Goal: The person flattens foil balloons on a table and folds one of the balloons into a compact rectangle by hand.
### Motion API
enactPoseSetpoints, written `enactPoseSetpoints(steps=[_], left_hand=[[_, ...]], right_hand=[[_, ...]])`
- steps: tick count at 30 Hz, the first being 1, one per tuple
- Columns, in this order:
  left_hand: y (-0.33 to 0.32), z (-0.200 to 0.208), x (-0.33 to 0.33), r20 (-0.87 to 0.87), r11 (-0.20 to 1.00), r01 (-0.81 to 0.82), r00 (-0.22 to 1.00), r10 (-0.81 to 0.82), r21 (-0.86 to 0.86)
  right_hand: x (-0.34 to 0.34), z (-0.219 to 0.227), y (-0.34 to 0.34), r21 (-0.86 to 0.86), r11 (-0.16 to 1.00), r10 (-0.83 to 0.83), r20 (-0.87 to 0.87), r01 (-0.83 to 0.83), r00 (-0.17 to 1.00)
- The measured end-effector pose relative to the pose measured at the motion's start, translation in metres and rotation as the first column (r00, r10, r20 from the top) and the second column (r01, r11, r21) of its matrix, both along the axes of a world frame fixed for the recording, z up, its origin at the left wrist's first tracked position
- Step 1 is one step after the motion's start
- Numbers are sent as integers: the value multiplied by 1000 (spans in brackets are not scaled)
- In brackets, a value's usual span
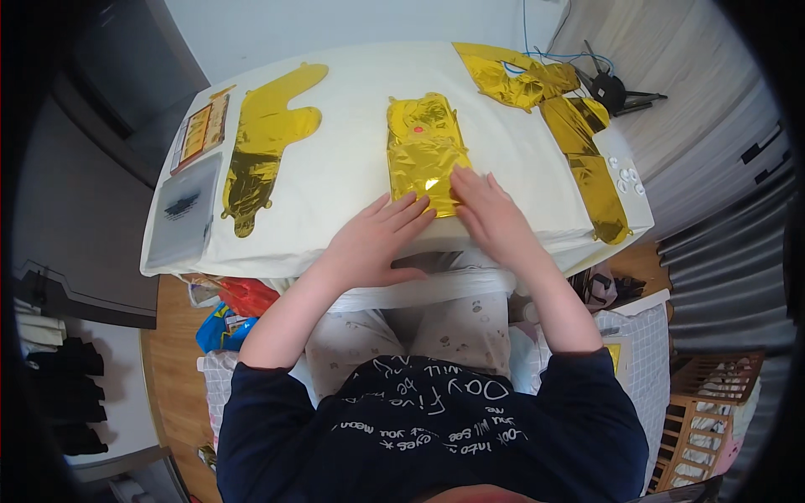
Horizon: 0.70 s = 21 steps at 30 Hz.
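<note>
A shiny gold foil balloon (pixel 423 157), folded into a narrow rectangle with a small red spot near its top, lies in the middle of the white-covered table (pixel 344 117). My left hand (pixel 377 239) rests its outstretched fingers on the lower left of the foil. On the lower right, the fingers of my right hand (pixel 495 216) lie stretched along the edge. Neither hand grips it. Farther left lies a flat, unfolded gold foil balloon (pixel 260 130). More gold foil (pixel 511 80) is spread at the back right, with a long gold strip (pixel 595 189) down the right side.
At the table's left end are a clear plastic bag (pixel 183 210) and a printed card packet (pixel 201 134). Several small white round pieces (pixel 627 178) sit by the right edge. A black stand (pixel 616 90) with a blue cable is beyond the far right corner.
</note>
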State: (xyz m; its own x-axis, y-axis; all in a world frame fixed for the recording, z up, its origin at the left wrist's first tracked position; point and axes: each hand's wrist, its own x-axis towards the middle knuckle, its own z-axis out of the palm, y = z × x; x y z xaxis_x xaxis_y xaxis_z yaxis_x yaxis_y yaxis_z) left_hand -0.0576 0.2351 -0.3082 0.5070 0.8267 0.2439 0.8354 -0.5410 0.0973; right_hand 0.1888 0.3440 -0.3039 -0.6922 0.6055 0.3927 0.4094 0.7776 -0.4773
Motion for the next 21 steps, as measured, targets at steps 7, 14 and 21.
enactPoseSetpoints(steps=[7, 14, 21], left_hand=[[-5, -1, -2, 17, 1000, -5, 1000, 5, -1], [-18, -7, -11, 19, 998, -63, 998, 64, -28], [-23, -5, -17, 78, 996, -90, 993, 91, -17]], right_hand=[[-10, -4, 2, 188, 981, -30, 397, -49, 917], [-10, -3, 3, 184, 981, -28, 424, -56, 905], [-10, -1, 3, 152, 987, -23, 426, -47, 905]])
